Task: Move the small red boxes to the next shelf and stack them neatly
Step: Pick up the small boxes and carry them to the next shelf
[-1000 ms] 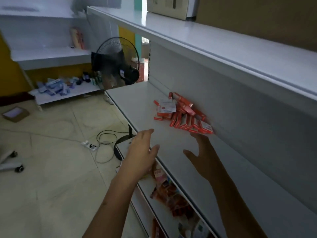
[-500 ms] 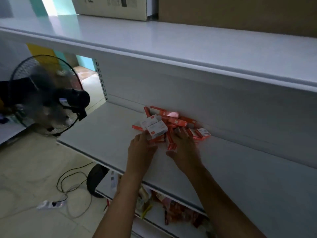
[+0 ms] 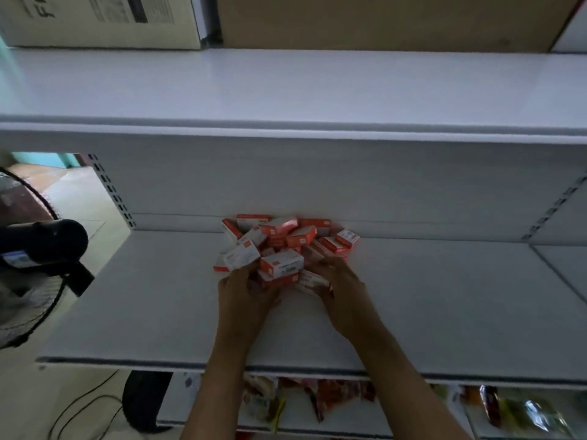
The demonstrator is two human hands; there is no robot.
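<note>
Several small red and white boxes [image 3: 287, 241] lie in a loose heap at the back of the white middle shelf [image 3: 158, 300], against the rear panel. My left hand [image 3: 244, 293] is at the heap's near left side, its fingers curled around boxes at the front. My right hand [image 3: 341, 287] is at the near right side, fingers wrapped over a box [image 3: 313, 280]. Both forearms reach in over the shelf's front edge. The adjoining shelf bay [image 3: 562, 268] begins at the far right.
A black standing fan [image 3: 35, 249] stands at the left end of the shelf, its cable on the floor. Cardboard cartons [image 3: 381, 20] sit on the upper shelf [image 3: 286, 87]. Packets fill the lower shelf [image 3: 333, 398].
The view has swung to face the shelf head-on and come closer. Both hands went forward from the shelf's front into the heap of boxes and closed around its near side.
</note>
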